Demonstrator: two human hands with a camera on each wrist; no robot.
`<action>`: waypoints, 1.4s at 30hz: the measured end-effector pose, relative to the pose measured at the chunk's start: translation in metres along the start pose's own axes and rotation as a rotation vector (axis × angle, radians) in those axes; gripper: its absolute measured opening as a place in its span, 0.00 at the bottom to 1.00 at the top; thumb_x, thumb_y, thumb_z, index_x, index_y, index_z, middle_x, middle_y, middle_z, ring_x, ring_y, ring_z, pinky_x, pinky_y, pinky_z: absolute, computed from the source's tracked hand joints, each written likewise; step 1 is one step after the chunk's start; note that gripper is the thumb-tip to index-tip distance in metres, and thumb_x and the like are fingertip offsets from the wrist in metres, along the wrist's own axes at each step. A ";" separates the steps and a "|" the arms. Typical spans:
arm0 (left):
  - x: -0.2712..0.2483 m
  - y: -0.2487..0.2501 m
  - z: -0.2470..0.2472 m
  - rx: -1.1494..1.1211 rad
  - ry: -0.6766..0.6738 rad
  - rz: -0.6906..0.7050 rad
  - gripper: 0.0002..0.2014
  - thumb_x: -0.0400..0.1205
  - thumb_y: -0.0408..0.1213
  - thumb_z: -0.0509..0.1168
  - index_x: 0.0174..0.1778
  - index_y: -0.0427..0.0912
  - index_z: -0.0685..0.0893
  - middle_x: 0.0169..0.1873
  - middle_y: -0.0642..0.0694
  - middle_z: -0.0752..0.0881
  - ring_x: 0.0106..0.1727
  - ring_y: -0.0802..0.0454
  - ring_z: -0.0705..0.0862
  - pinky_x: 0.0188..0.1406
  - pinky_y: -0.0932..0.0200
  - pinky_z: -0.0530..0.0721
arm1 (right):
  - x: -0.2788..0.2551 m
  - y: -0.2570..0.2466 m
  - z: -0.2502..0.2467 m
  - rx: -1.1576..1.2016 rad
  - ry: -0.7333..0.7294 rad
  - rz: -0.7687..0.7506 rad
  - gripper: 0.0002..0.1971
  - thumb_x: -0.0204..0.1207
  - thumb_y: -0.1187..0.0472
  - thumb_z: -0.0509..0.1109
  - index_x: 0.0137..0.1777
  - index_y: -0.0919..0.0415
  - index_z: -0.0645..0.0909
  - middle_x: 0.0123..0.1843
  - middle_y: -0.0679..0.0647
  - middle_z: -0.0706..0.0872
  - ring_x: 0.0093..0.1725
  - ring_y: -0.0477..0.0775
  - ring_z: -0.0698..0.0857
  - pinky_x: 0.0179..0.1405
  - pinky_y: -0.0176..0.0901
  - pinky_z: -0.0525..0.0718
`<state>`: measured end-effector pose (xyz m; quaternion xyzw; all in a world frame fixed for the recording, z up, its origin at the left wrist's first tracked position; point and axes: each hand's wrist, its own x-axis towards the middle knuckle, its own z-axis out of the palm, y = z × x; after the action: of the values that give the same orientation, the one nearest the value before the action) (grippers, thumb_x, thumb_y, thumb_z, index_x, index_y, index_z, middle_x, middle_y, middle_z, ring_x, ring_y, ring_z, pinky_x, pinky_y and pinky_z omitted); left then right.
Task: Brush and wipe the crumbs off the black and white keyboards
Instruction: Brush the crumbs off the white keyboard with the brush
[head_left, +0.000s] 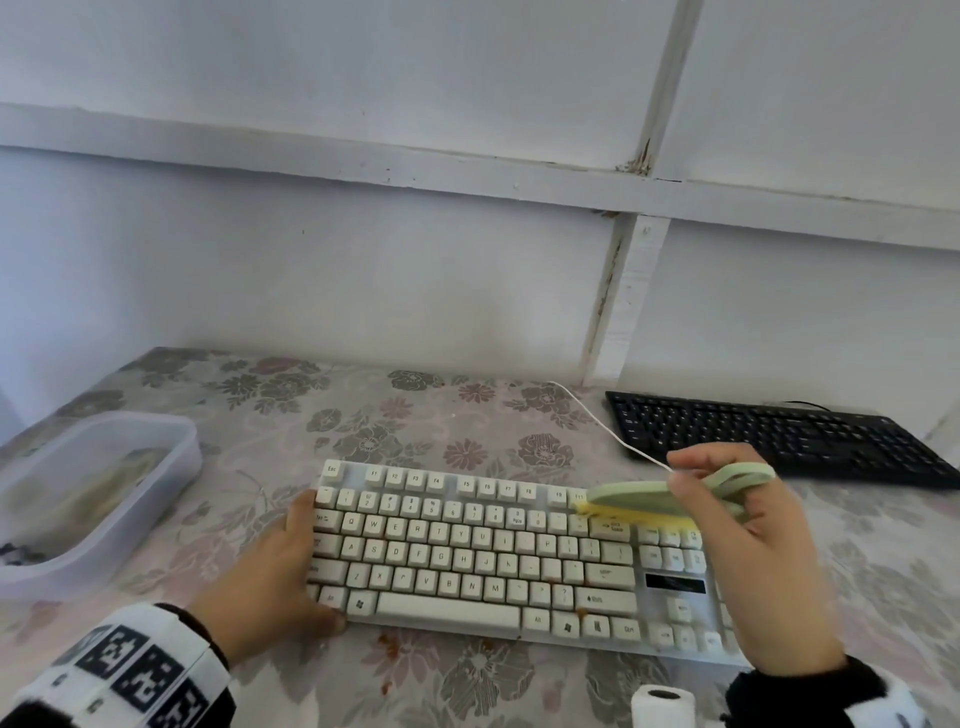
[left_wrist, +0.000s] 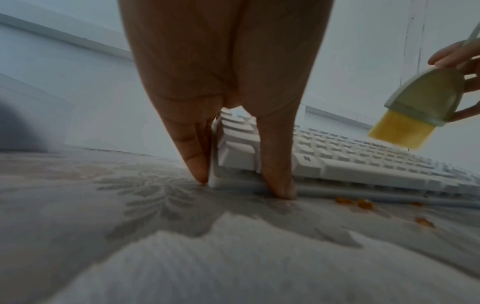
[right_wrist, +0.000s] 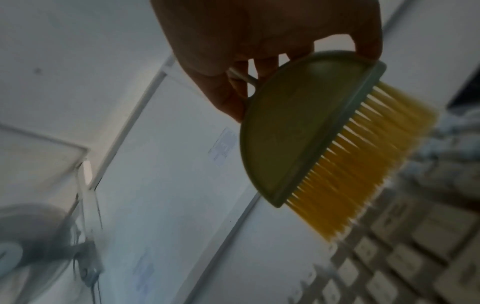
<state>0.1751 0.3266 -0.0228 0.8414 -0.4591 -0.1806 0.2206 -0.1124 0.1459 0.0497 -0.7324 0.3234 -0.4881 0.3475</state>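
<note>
A white keyboard (head_left: 467, 551) lies in front of me on the flowered table. My left hand (head_left: 280, 577) grips its left end, fingers (left_wrist: 197, 160) down the side edge and thumb at the front corner. My right hand (head_left: 737, 514) holds a pale green brush (head_left: 670, 491) with yellow bristles (head_left: 634, 514) just above the keys at the keyboard's upper right. The wrist views show the brush (right_wrist: 306, 127) raised slightly over the white keyboard (left_wrist: 363, 156). Orange-brown crumbs (head_left: 387, 642) lie on the cloth by its front edge, and a few sit between keys. A black keyboard (head_left: 779, 436) lies at the back right.
A clear plastic tub (head_left: 88, 499) stands at the left. A white cable (head_left: 602, 421) runs from the white keyboard toward the wall. A white paper roll (head_left: 662, 704) stands near the front edge. The wall rises close behind the table (head_left: 415, 415).
</note>
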 end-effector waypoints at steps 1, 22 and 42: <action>0.000 0.001 0.000 0.006 -0.002 -0.003 0.57 0.59 0.46 0.78 0.76 0.50 0.45 0.64 0.51 0.71 0.60 0.56 0.74 0.60 0.65 0.74 | 0.001 0.006 -0.002 -0.047 0.012 -0.005 0.09 0.75 0.69 0.69 0.43 0.52 0.81 0.43 0.46 0.84 0.45 0.47 0.81 0.40 0.25 0.75; -0.001 0.004 -0.004 -0.015 -0.027 -0.027 0.58 0.59 0.44 0.79 0.77 0.48 0.46 0.66 0.51 0.70 0.62 0.55 0.72 0.62 0.64 0.74 | 0.018 0.033 -0.054 -0.186 0.147 0.092 0.11 0.74 0.69 0.70 0.42 0.48 0.80 0.45 0.48 0.83 0.44 0.44 0.79 0.35 0.17 0.72; -0.003 0.006 -0.003 0.014 -0.003 0.001 0.56 0.60 0.45 0.79 0.76 0.49 0.47 0.65 0.53 0.70 0.61 0.58 0.70 0.65 0.65 0.71 | -0.025 -0.047 0.060 0.027 -0.131 0.071 0.05 0.75 0.63 0.70 0.43 0.52 0.80 0.46 0.47 0.84 0.44 0.32 0.82 0.41 0.22 0.81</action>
<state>0.1712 0.3268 -0.0173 0.8425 -0.4609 -0.1784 0.2143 -0.0574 0.2035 0.0591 -0.7460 0.3193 -0.4309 0.3947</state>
